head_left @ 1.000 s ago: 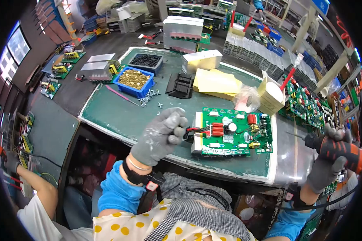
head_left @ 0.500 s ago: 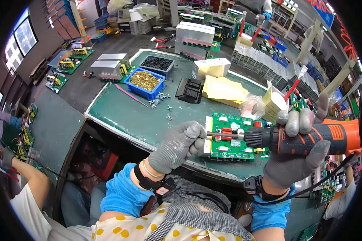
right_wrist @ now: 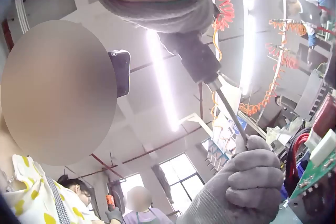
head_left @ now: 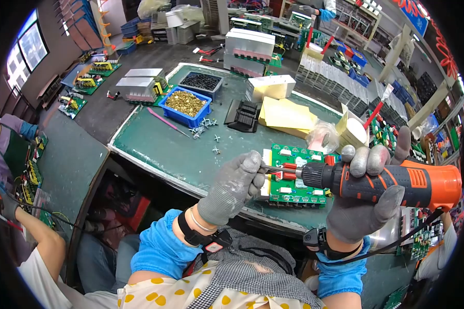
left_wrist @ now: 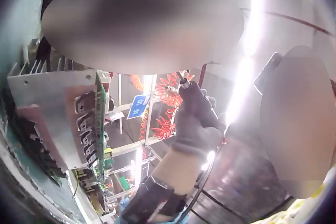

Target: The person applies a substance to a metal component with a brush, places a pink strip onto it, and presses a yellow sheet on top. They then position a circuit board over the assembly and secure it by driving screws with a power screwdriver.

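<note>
My right hand [head_left: 363,216], in a grey glove, grips an orange and black corded electric screwdriver [head_left: 397,180] held level, its long bit [head_left: 281,169] pointing left. My gloved left hand [head_left: 231,188] has its fingers curled and pinches at the bit's tip; whatever else lies inside those fingers is hidden. In the right wrist view the bit [right_wrist: 231,109] runs down to the thumb and forefinger of the left hand [right_wrist: 244,184]. Beneath the tool, a green circuit board [head_left: 296,198] with red and white parts lies on a heatsink [left_wrist: 52,119], partly covered by the screwdriver.
Farther back on the green mat [head_left: 160,139] are a blue box [head_left: 198,119] of brass-coloured screws, a dark tray [head_left: 214,92] of black parts, loose silvery pieces [head_left: 205,124], a black fixture [head_left: 242,116] and yellow sheets [head_left: 288,114]. Another person's arm [head_left: 36,226] shows at left.
The right hand brought the screwdriver from the far right leftward over the board. The left hand went down and right, and its fingertips now meet the bit's tip.
</note>
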`<state>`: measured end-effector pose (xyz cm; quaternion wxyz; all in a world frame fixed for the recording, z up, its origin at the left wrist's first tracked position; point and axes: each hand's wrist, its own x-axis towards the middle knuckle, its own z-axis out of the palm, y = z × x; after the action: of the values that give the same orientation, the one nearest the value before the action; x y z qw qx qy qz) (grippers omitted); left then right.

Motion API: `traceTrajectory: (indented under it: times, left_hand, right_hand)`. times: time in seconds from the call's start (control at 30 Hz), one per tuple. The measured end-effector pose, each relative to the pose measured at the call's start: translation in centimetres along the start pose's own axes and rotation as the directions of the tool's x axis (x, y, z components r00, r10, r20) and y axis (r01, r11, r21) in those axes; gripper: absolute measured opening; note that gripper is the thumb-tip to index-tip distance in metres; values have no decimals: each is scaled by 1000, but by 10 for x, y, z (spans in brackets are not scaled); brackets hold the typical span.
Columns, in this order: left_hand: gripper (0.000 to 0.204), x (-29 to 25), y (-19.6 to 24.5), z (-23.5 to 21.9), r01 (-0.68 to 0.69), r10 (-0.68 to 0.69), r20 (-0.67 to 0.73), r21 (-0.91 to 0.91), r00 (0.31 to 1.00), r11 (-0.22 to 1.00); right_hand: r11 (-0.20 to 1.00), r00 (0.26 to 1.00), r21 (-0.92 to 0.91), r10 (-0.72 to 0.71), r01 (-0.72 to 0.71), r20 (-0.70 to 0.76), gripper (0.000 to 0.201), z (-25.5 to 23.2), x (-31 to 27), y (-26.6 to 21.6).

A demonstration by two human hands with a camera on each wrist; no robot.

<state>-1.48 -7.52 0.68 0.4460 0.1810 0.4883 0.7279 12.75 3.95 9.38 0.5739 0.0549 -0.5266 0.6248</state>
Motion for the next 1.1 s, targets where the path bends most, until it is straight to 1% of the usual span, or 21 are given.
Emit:
traceTrajectory:
  times: [0.03,0.13,0.17,0.23,0.27,0.33,0.47,0.5,0.53,0.6,0.63,0.73,0.77,0.83,0.87,0.9,0.93,0.97,1.0,1.07,1.1]
  left_hand:
    - [44,-1,-1,0,-4,4,-11,-3,1000,1000]
    - [40,-1,2,1,-3,6,-88,34,996,999]
    - [39,1,0,1,-38,37,-85,-7,996,999]
    - [37,5,-4,0,-107,100,-81,-89,992,990]
    - [36,5,-3,-1,-92,84,-109,-71,991,993]
    - [35,3,4,-4,-63,56,-167,-38,984,997]
    - [34,2,1,-14,-178,172,-144,-34,975,983]
    - [34,-1,1,-15,-219,211,-148,-38,966,975]
    - [34,-2,2,-16,-261,252,-151,-41,956,965]
    - [39,-1,4,-18,-240,239,-157,12,958,971]
    - [41,0,5,-19,-230,233,-160,37,959,973]
    - [49,16,23,-33,-306,309,-72,54,948,951]
    - [49,28,41,-42,-221,236,-88,153,968,963]
    - [40,70,64,-69,-282,328,-42,418,944,864]
    - [37,104,63,-85,-258,325,-14,577,946,775]
    - [35,136,62,-98,-230,318,13,717,948,658]
    - [36,156,70,-98,-81,205,-14,891,979,447]
    - [37,173,75,-91,56,104,-76,982,992,180]
    - [38,194,69,-84,119,86,-111,987,990,-104]
    - [39,207,66,-69,191,27,-190,958,981,-215]
    - [40,216,63,-67,203,15,-206,946,978,-251]
  right_hand:
    - [1000,1000,4,-3,3,11,95,1,-1,1]
    - [997,1000,-73,1,0,6,98,7,-6,3]
    - [998,1000,-61,6,-5,12,99,12,-8,3]
    - [997,1000,-78,-4,2,-27,98,18,-9,5]
    - [996,999,-85,-9,5,-46,97,20,-10,6]
    - [998,996,-66,-11,6,-85,87,24,-12,10]
    - [1000,991,6,-6,6,-133,74,28,-10,17]
    - [994,992,104,27,-14,-122,65,25,-7,18]
    - [988,986,149,64,-41,-152,63,23,-5,20]
    - [967,967,237,143,-92,-209,58,19,0,24]
    - [950,964,295,168,-103,-207,56,15,2,27]
    - [964,927,250,173,-90,-332,61,5,13,29]
    - [981,952,176,123,-75,-281,61,-2,15,25]
    - [974,963,226,89,-30,-256,57,-12,21,14]
    - [967,968,253,71,-8,-241,56,-13,22,10]
    - [966,970,257,71,-9,-232,58,-13,22,7]
    - [975,975,220,62,-14,-214,61,-17,19,6]
    - [983,979,182,53,-16,-197,64,-24,17,6]
    - [989,983,144,44,-18,-181,67,-28,15,6]
    - [997,981,83,12,4,-193,72,-28,12,4]
    - [998,981,61,1,11,-196,74,-30,10,2]
